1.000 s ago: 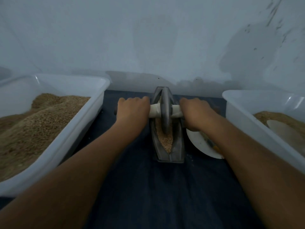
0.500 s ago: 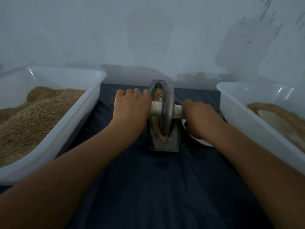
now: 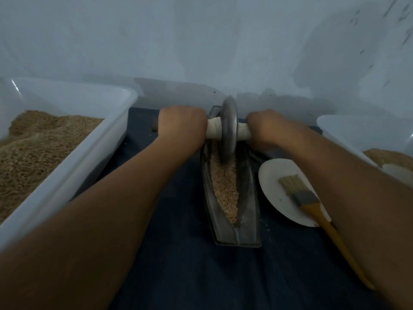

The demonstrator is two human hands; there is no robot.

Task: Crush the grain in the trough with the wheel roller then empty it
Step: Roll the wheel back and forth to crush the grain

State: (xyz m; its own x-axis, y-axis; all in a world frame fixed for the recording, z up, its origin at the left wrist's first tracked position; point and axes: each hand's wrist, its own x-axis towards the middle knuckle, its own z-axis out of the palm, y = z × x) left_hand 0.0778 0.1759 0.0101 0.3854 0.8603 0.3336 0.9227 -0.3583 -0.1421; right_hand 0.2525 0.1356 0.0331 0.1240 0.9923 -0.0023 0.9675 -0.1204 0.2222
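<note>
A narrow boat-shaped metal trough (image 3: 247, 222) lies lengthwise on the dark cloth in the middle, with a strip of tan grain (image 3: 224, 186) along its groove. The grey metal wheel roller (image 3: 228, 133) stands upright in the trough's far end, on a pale wrapped axle handle that crosses it. My left hand (image 3: 182, 126) grips the axle left of the wheel. My right hand (image 3: 266, 128) grips it right of the wheel. Both fists are curled round the handle, and their fingers are hidden from the camera.
A large white tub (image 3: 73, 166) heaped with grain stands at the left. Another white tub (image 3: 348, 133) with grain stands at the right. A white plate (image 3: 277, 182) beside the trough carries a yellow-handled brush (image 3: 312, 211). A pale wall rises close behind.
The wheel has rolled from the trough's middle to its far end with both hands pushing it away. The near grain, the plate and the brush have come into sight.
</note>
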